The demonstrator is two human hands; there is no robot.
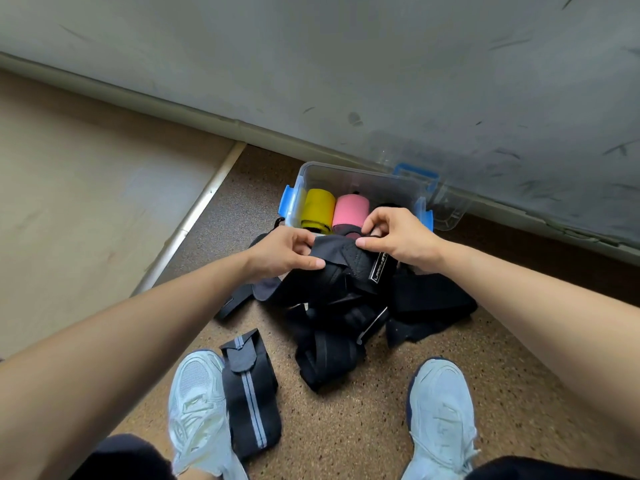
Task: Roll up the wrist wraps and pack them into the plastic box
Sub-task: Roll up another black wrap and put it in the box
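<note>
Left hand [284, 252] and right hand [398, 237] pinch black wrist wrap [349, 258].

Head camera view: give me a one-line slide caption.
Left hand and right hand pinch a black wrist wrap; yellow roll and pink roll sit in the plastic box.

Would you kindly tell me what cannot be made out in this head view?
Head view:
- Box, right part: hidden by the right hand, so any rolls beyond the yellow roll and pink roll can't be counted.
- Wrap, pinched between it and the left hand: label too small to read.
- Black pile: wraps overlap, count unclear.
</note>
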